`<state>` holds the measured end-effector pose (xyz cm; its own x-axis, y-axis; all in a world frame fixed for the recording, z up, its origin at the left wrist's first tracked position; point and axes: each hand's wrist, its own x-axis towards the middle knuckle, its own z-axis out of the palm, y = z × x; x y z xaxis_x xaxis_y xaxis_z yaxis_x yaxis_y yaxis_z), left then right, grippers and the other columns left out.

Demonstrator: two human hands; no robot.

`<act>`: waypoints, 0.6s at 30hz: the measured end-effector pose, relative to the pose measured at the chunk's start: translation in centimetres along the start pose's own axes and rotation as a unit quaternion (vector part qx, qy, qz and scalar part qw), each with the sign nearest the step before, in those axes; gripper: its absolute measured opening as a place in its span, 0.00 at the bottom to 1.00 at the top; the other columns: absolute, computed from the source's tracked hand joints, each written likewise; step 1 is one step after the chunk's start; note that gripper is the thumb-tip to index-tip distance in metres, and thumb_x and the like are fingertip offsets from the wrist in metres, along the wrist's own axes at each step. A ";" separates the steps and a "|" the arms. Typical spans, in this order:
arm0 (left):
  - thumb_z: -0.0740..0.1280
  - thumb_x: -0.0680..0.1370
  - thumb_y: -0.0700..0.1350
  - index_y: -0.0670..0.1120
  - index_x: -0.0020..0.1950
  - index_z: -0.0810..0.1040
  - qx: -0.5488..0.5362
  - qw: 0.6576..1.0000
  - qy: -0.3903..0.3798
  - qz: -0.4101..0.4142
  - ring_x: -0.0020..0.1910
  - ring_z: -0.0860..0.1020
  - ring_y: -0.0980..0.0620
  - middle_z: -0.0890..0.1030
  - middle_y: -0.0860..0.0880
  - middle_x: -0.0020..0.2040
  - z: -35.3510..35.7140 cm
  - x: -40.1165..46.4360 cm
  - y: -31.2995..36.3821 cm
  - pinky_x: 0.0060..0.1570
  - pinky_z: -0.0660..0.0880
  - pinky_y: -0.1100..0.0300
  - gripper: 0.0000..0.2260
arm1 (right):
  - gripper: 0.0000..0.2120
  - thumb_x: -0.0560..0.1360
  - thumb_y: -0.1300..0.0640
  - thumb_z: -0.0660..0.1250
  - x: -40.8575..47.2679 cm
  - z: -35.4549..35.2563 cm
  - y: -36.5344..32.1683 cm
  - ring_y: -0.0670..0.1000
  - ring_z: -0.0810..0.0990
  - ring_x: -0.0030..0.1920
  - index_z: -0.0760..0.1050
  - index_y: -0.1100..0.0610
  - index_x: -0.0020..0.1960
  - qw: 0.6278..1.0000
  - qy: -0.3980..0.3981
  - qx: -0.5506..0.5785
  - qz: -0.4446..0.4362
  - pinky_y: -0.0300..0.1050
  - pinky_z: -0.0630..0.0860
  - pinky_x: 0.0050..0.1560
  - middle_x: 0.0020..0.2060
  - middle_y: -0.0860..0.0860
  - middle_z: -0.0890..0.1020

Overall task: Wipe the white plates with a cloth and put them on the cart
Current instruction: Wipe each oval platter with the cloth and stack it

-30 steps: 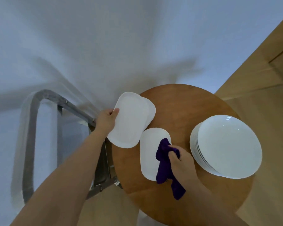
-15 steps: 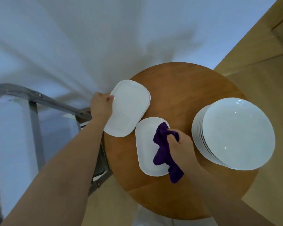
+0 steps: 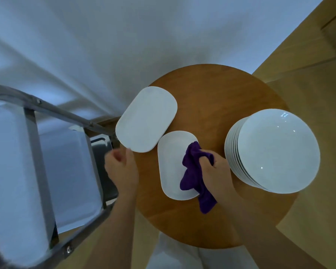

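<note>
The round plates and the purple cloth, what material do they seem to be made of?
The round plates look like glazed ceramic or porcelain: white, glossy, with small bright light spots on the top one. The purple cloth seems a soft, fuzzy textile, perhaps microfibre: matte, and it bunches in folds where the right hand grips it.

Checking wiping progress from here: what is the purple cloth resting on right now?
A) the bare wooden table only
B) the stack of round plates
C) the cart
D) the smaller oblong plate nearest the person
D: the right hand grips the purple cloth bunched on the smaller oblong plate, beside the round plate stack.
</note>
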<state>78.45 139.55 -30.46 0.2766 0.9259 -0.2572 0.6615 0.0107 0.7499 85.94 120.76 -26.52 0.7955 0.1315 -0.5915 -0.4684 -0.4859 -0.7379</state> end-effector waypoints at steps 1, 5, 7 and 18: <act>0.66 0.77 0.52 0.50 0.53 0.71 0.002 0.998 -0.036 -0.059 0.50 0.77 0.49 0.77 0.50 0.49 -0.4 -1.7 -1.3 0.55 0.76 0.49 0.09 | 0.09 0.78 0.58 0.58 -0.1 0.0 0.0 0.47 0.79 0.46 0.74 0.50 0.55 1.000 0.001 -0.001 0.000 0.34 0.72 0.38 0.45 0.47 0.80; 0.65 0.77 0.55 0.47 0.64 0.72 0.127 0.951 -0.219 -0.175 0.53 0.75 0.50 0.77 0.49 0.57 0.5 -6.0 -5.0 0.55 0.73 0.52 0.19 | 0.09 0.78 0.58 0.59 -0.5 0.0 -0.2 0.48 0.78 0.46 0.74 0.50 0.55 1.000 -0.002 0.007 -0.004 0.35 0.74 0.39 0.46 0.48 0.80; 0.64 0.78 0.54 0.45 0.65 0.73 0.123 0.944 -0.255 -0.172 0.51 0.75 0.51 0.79 0.47 0.59 1.8 -6.6 -5.4 0.53 0.74 0.55 0.19 | 0.09 0.78 0.58 0.60 -0.8 0.0 -0.2 0.48 0.79 0.47 0.74 0.50 0.56 1.000 -0.007 0.014 -0.008 0.36 0.75 0.39 0.47 0.48 0.80; 0.57 0.82 0.48 0.46 0.67 0.71 0.055 0.953 -0.259 -0.150 0.51 0.74 0.51 0.76 0.50 0.57 3.7 -6.5 -5.8 0.50 0.74 0.57 0.15 | 0.08 0.78 0.58 0.60 -3.5 -1.2 0.4 0.47 0.79 0.44 0.73 0.46 0.52 0.999 -0.016 0.012 -0.038 0.31 0.73 0.35 0.44 0.45 0.79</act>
<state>75.41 132.10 -35.44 0.3522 0.5770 -0.7369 0.8258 0.1789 0.5348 83.44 119.01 -24.37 0.8167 0.1947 -0.5433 -0.4168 -0.4522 -0.7886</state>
